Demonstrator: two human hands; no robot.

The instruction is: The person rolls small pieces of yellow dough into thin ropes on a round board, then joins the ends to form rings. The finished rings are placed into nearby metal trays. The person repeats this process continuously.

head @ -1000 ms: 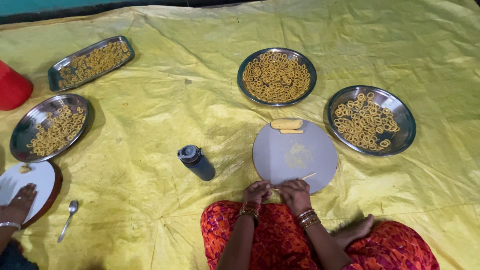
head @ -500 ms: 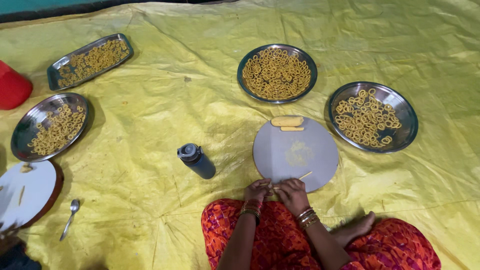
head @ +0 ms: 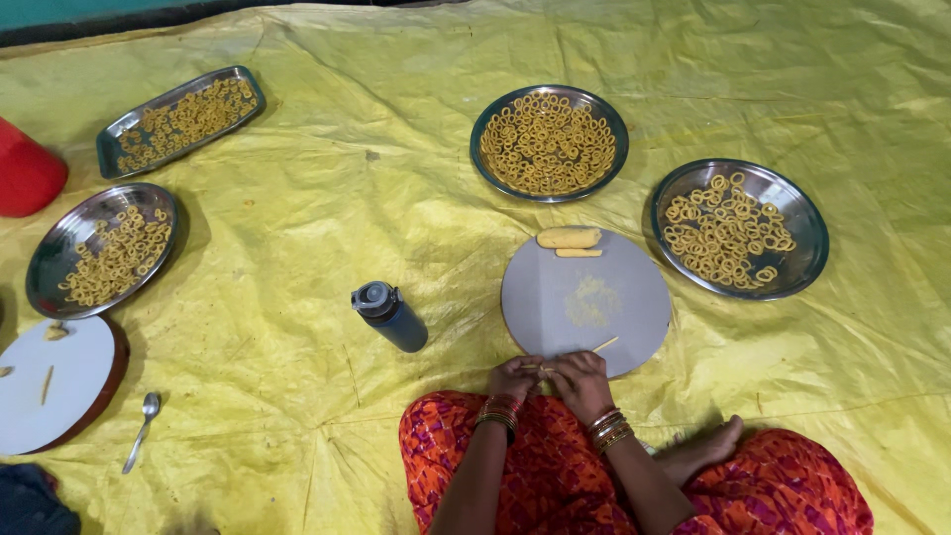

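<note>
Seen from above: seated cross-legged on a yellow plastic sheet (head: pixel 297 248) spread over the floor, in orange and pink patterned clothing. Left hand (head: pixel 513 376) and right hand (head: pixel 580 378) pressed close together at the near edge of a round grey board (head: pixel 555 297), fingers curled and pinching a thin strip of yellow dough (head: pixel 543 369) between them; grip looks closed, though exact finger positions too small to make out. One end of a thin dough strand (head: pixel 605 344) lying on the board just beside the right hand.

Counted: two dough logs at the board's far edge, a thick one (head: pixel 568 238) and a thin one (head: pixel 579 253). Three round steel plates of dough rings: far centre (head: pixel 482 124), right (head: pixel 807 213), left (head: pixel 40 258). One rectangular steel tray (head: pixel 109 139) of rings, far left. One dark water bottle (head: pixel 388 315), upright, near the board. One spoon (head: pixel 142 431). One white round board (head: pixel 84 381) at lower left, with small dough bits. One red container (head: pixel 25 173) at the left edge.

Likely risks: thin strip snapping if pulled or pinched too hard; ring ends not sealing if pressed lightly; bottle tipping onto the sheet if bumped by an elbow.
</note>
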